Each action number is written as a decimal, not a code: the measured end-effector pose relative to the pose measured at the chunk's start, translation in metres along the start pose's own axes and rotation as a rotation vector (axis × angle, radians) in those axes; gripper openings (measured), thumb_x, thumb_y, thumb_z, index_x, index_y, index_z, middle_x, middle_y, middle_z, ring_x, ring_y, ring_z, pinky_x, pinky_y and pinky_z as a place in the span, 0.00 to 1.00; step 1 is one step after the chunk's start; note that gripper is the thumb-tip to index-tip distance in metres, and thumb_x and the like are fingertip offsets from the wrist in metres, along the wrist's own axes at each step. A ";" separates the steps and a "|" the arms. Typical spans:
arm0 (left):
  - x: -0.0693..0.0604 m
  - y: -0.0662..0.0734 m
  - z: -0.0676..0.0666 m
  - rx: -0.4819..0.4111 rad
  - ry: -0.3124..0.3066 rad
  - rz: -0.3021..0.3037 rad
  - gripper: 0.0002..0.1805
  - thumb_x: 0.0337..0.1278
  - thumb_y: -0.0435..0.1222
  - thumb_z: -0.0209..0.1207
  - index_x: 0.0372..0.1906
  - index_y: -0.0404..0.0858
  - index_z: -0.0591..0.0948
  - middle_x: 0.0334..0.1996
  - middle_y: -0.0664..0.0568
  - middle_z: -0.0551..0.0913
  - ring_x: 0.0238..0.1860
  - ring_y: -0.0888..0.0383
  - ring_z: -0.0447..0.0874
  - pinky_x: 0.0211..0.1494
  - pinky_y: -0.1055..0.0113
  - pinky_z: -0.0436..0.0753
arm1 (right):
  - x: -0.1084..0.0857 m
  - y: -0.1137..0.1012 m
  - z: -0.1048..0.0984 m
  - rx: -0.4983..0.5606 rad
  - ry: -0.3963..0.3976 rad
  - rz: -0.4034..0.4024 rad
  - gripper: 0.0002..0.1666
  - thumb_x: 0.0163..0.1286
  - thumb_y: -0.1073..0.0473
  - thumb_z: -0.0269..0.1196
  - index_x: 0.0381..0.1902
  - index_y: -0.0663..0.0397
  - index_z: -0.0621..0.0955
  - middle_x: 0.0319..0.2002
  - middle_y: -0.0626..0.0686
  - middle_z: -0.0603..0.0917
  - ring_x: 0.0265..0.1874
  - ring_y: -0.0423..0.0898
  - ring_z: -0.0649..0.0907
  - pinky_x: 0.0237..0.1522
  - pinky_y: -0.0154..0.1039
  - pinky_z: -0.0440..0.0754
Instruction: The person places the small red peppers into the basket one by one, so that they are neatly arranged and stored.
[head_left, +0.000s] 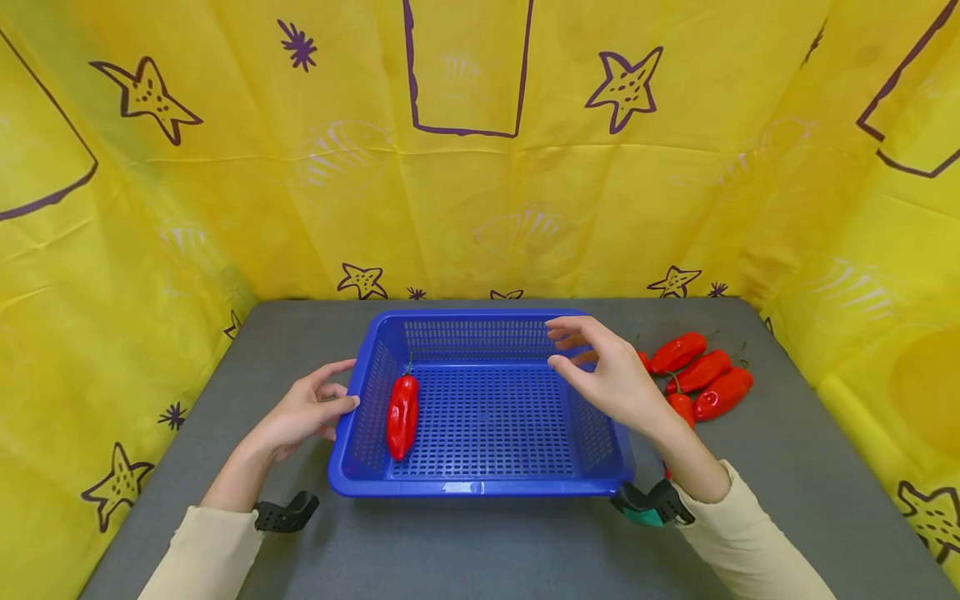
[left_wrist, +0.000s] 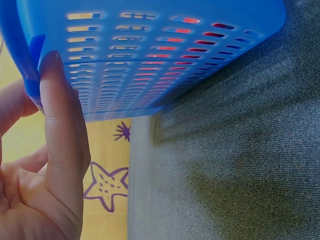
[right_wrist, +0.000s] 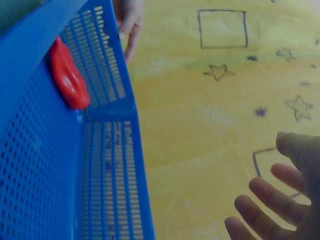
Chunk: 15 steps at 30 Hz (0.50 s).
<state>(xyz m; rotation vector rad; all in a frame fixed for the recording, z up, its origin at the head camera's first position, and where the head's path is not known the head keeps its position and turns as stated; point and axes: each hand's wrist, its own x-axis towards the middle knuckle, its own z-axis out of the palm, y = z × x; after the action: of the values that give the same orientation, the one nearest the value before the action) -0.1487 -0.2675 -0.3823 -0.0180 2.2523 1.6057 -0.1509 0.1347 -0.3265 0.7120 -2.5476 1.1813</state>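
Note:
A blue plastic basket [head_left: 480, 487] with slotted walls stands on the grey table. One glossy red pepper [head_left: 403, 417] lies lengthwise inside it near the left wall, its stem toward the back. My left hand [head_left: 303, 412] holds the basket's left rim between thumb and fingers; the left wrist view shows the digits at the rim and outer wall [left_wrist: 115, 55]. Above the basket's right end hovers my right hand [head_left: 611, 375], fingers loosely bent and apart, holding nothing. The right wrist view also shows the pepper [right_wrist: 69, 77] in the basket and the empty right hand [right_wrist: 280, 200].
Right of the basket, several more red peppers [head_left: 701, 371] lie in a loose group on the table [head_left: 780, 492], partly hidden by the right hand and forearm. A yellow cloth [head_left: 465, 200] printed with starfish and fish surrounds the table at the back and sides.

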 end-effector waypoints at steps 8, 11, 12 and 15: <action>0.000 0.000 0.000 -0.009 -0.009 0.004 0.40 0.58 0.35 0.58 0.71 0.40 0.51 0.37 0.39 0.78 0.33 0.49 0.84 0.35 0.53 0.84 | -0.012 0.019 -0.018 0.048 0.074 0.032 0.28 0.61 0.62 0.63 0.59 0.46 0.71 0.50 0.48 0.79 0.46 0.45 0.79 0.43 0.35 0.81; 0.000 0.000 0.000 -0.015 -0.012 0.003 0.40 0.57 0.35 0.59 0.71 0.41 0.51 0.37 0.39 0.78 0.33 0.48 0.84 0.35 0.52 0.84 | -0.018 0.025 -0.026 0.060 0.113 0.071 0.28 0.62 0.62 0.62 0.60 0.46 0.71 0.51 0.50 0.79 0.48 0.45 0.78 0.44 0.28 0.78; 0.000 0.000 0.000 -0.015 -0.012 0.003 0.40 0.57 0.35 0.59 0.71 0.41 0.51 0.37 0.39 0.78 0.33 0.49 0.84 0.35 0.52 0.84 | -0.019 0.027 -0.028 0.058 0.126 0.087 0.28 0.62 0.62 0.62 0.60 0.46 0.70 0.51 0.50 0.79 0.48 0.45 0.78 0.44 0.27 0.77; 0.001 -0.001 0.000 -0.017 -0.012 0.002 0.40 0.58 0.35 0.58 0.71 0.41 0.51 0.37 0.39 0.78 0.33 0.49 0.84 0.35 0.52 0.84 | -0.025 0.033 -0.034 0.046 0.166 0.136 0.27 0.64 0.61 0.60 0.61 0.44 0.69 0.52 0.50 0.78 0.48 0.43 0.78 0.44 0.25 0.75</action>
<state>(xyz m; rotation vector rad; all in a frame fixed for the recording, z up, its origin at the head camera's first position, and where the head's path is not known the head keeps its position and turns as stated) -0.1493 -0.2679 -0.3831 -0.0102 2.2305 1.6211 -0.1459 0.1870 -0.3361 0.4357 -2.4704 1.2872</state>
